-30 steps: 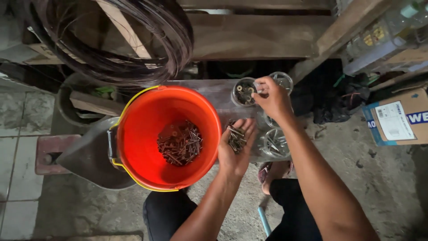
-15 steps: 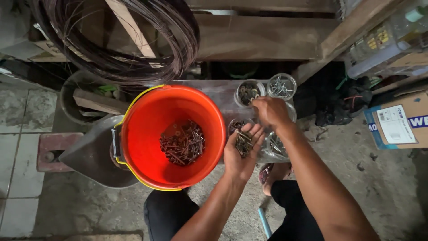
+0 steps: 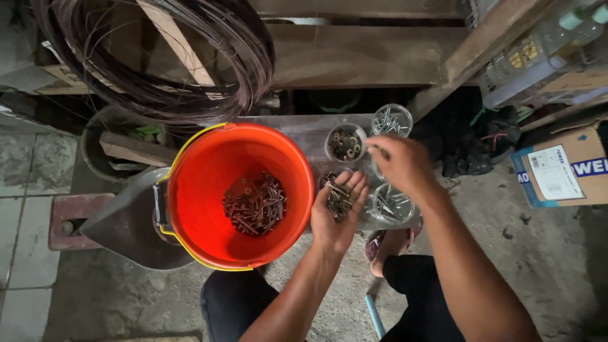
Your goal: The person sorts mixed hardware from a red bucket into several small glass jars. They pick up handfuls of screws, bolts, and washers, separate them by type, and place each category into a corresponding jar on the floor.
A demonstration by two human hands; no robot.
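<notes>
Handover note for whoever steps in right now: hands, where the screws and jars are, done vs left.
Left hand: open palm up, heap of rusty screws on it.
Right hand: over the clear jars, fingertips pinched; whether its grip holds anything can't be seen.
Orange bucket: pile of rusty fasteners on its bottom.
Done: jars already hold sorted pieces.
Left: the palm's heap and the bucket's pile.

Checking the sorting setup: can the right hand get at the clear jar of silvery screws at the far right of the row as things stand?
Probably yes. The right hand hovers just below that jar, whose open top is uncovered, with nothing between them. The left hand, cupping rusty screws, sits lower and out of the way.
</notes>
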